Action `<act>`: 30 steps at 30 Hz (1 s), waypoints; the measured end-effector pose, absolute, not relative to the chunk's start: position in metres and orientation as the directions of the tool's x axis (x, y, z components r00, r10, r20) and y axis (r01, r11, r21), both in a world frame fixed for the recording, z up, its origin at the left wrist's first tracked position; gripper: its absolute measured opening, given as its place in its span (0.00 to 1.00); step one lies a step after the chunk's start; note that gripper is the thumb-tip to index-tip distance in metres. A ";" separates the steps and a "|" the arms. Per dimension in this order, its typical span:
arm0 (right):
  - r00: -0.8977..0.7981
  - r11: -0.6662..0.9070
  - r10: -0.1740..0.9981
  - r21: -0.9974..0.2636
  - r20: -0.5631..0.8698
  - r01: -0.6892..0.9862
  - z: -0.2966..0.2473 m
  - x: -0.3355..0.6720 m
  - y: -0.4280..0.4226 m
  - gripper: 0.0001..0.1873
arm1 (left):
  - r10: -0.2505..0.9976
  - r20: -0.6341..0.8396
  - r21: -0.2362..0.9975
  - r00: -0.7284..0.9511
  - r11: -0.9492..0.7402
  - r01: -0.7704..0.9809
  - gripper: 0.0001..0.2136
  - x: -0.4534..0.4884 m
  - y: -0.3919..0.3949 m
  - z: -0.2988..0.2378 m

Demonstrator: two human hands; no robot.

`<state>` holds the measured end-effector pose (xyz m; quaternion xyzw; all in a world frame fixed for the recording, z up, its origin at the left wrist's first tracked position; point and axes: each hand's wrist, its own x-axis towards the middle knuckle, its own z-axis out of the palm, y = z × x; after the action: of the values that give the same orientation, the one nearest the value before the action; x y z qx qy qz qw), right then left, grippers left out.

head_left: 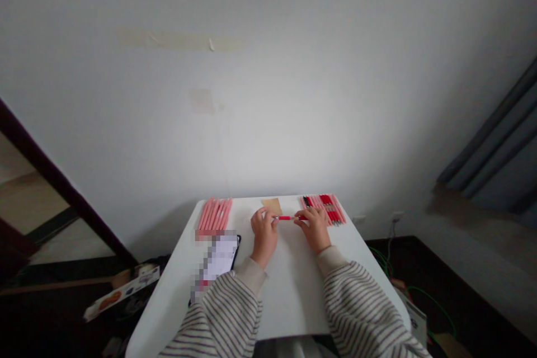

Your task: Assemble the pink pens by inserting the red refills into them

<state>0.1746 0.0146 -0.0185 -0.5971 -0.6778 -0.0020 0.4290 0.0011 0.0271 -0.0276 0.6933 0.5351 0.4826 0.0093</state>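
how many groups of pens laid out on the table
2: a row of pink pens at the white table's far left, a row of mixed pink, red and black pens at its far right. A red pen between the left hand and right hand is separate.

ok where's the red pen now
In the head view, the red pen is held between the left hand and right hand, just below a tan card.

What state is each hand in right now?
Left hand: closed, pinching one end of the red pen.
Right hand: closed, pinching the other end of the same pen.
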 end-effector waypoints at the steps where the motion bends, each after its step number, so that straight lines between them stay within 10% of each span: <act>1: 0.082 0.285 0.809 -0.511 0.582 0.811 -0.018 0.175 0.014 0.06 | 0.754 0.656 0.531 -0.040 -0.422 0.735 0.05 0.001 0.027 -0.027; 12: 0.074 0.392 0.819 -0.651 0.569 0.650 -0.020 0.180 0.019 0.11 | 0.783 0.618 0.527 -0.075 -0.341 0.778 0.06 -0.002 0.025 -0.023; 20: 0.271 0.397 0.874 -0.914 0.403 0.079 -0.014 0.174 0.020 0.21 | 0.796 0.602 0.507 -0.070 -0.312 0.803 0.07 -0.005 0.024 -0.022; 30: 0.127 0.185 0.982 -0.807 0.138 -0.560 -0.007 0.166 0.014 0.17 | 0.794 0.606 0.511 0.055 -0.442 0.737 0.06 0.002 0.016 -0.017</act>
<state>0.1660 0.0139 -0.0067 -0.3030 -0.3482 0.5617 0.6866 0.0017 0.0156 -0.0175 0.7256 0.5274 0.4408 0.0319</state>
